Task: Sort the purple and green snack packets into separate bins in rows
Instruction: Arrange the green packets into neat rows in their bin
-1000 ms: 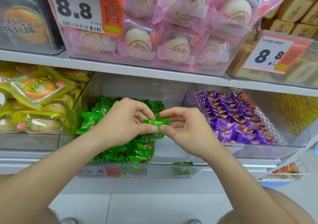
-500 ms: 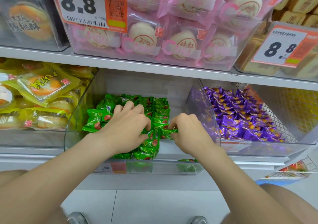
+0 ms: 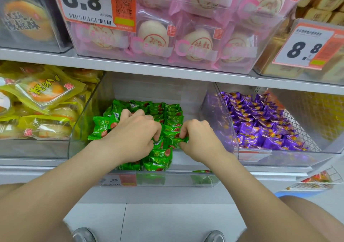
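Note:
A clear middle bin (image 3: 89, 122) holds several green snack packets (image 3: 167, 115) lined in rows. One green packet (image 3: 179, 141) sits at the front of the right row, pinched between both hands. My left hand (image 3: 134, 137) covers the middle of the green rows, its fingertips on the packet's left end. My right hand (image 3: 199, 139) pinches the packet's right end with thumb and fingers. To the right, another clear bin (image 3: 214, 115) holds several purple snack packets (image 3: 260, 122) in rows.
Yellow cake packets (image 3: 37, 100) fill the left bin. The shelf above carries pink bun packs (image 3: 167, 37) and price tags (image 3: 89, 3). One green packet (image 3: 202, 172) lies by the middle bin's front wall. A small wire basket (image 3: 316, 180) sits low on the right.
Both hands have lowered the green packet from in front of the bin down into the right green row. The camera has moved closer to the shelf.

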